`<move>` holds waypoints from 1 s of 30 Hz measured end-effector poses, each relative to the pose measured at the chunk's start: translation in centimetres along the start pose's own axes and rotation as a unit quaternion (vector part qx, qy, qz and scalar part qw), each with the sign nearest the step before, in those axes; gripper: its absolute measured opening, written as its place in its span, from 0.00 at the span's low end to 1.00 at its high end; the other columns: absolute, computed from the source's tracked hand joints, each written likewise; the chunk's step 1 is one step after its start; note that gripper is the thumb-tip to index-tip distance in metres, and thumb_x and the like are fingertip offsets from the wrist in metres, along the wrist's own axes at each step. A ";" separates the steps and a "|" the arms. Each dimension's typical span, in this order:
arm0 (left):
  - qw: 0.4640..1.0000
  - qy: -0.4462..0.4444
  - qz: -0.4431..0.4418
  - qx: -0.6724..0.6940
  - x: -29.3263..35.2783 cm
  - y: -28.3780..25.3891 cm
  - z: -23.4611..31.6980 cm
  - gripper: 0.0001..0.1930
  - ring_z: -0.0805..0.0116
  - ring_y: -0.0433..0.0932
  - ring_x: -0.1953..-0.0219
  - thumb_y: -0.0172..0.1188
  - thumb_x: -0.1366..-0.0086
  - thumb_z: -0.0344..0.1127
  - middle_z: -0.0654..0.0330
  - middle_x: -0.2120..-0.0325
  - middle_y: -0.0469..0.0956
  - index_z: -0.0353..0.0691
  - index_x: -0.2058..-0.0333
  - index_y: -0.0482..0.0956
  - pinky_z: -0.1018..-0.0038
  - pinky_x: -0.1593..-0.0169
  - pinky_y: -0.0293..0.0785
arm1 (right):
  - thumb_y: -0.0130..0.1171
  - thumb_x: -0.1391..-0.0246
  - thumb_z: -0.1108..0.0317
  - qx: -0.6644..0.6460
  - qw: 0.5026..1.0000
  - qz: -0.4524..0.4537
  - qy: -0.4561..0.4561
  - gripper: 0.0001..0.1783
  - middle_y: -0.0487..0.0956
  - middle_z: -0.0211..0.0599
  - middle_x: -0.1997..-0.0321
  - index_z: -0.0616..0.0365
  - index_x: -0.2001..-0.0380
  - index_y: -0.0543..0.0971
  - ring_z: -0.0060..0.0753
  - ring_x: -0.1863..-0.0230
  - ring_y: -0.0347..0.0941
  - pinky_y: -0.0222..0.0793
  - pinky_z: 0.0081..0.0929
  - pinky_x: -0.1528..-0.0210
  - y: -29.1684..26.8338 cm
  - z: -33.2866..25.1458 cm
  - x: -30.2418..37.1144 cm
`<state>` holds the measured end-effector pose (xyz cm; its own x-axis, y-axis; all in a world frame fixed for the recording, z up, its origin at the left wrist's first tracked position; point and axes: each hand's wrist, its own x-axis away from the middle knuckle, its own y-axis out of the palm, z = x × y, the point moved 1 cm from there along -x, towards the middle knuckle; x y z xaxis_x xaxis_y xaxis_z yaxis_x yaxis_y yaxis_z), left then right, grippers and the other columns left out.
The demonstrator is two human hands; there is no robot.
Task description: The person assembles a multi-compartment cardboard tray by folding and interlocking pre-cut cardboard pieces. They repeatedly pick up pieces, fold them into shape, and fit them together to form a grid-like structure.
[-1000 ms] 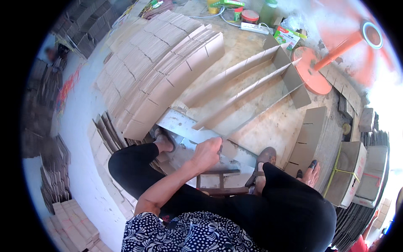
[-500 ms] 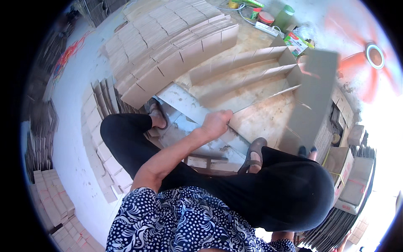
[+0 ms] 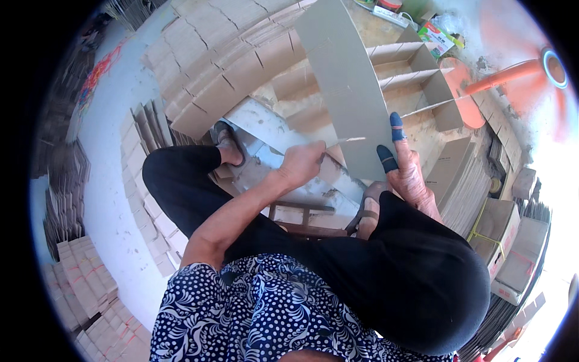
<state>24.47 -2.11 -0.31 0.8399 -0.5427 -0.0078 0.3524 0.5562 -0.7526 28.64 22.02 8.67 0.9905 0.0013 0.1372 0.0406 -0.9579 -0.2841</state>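
My left hand (image 3: 303,163) is closed in a fist at the near end of a long cardboard strip, whose far part lies behind a wider piece. My right hand (image 3: 411,176) grips that wider, flat cardboard strip (image 3: 347,90) at its lower right edge. Dark blue covers sit on two of its fingertips; the fingers behind the board are hidden. The board stands tilted across the middle of a cardboard divider (image 3: 410,78), made of several long strips standing on edge. A cardboard cross strip (image 3: 437,89) joins them at the right end.
A big stack of slotted cardboard (image 3: 241,78) stands far left. More cardboard sheets (image 3: 461,175) lean on the right, beside tied boxes (image 3: 494,229). An orange fan (image 3: 552,67) spins at far right. A wooden stool (image 3: 301,220) stands between my legs.
My right hand has come into view from the right, swinging the wide cardboard strip leftward over the divider. My left hand stays near the same spot, still closed. The view has shifted slightly.
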 end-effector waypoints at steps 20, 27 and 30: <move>1.000 0.005 0.017 -0.003 0.0 -0.2 0.1 0.08 0.43 0.76 0.70 0.53 0.52 0.22 0.47 0.75 0.76 0.38 0.71 0.71 0.54 0.67 0.72 | 0.50 0.65 0.87 0.234 0.950 -0.068 -0.194 0.56 0.79 0.53 0.68 0.54 0.31 0.38 0.53 0.69 0.79 0.75 0.32 0.65 3.3 3.2 0.8; 0.959 0.092 0.259 -0.073 -2.4 -6.0 2.1 0.13 0.43 0.66 0.50 0.59 0.51 0.24 0.46 0.58 0.71 0.30 0.64 0.72 0.55 0.51 0.66 | 0.51 0.65 0.86 0.230 0.955 -0.062 -0.178 0.57 0.79 0.55 0.68 0.52 0.31 0.38 0.54 0.68 0.78 0.74 0.34 0.63 3.3 3.7 -0.5; 0.973 0.006 0.180 -0.141 -4.8 -5.2 -2.9 0.11 0.45 0.70 0.53 0.55 0.52 0.21 0.47 0.63 0.73 0.33 0.66 0.71 0.55 0.54 0.68 | 0.51 0.65 0.86 0.224 0.957 -0.058 -0.173 0.57 0.79 0.55 0.68 0.51 0.31 0.38 0.55 0.68 0.78 0.74 0.35 0.63 3.3 3.9 -0.8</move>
<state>17.43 -4.27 1.74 0.8821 -0.3531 -0.3117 -0.0933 0.5178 -0.8504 28.45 19.99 3.97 0.9567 0.2703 -0.1080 0.1287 -0.7257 -0.6758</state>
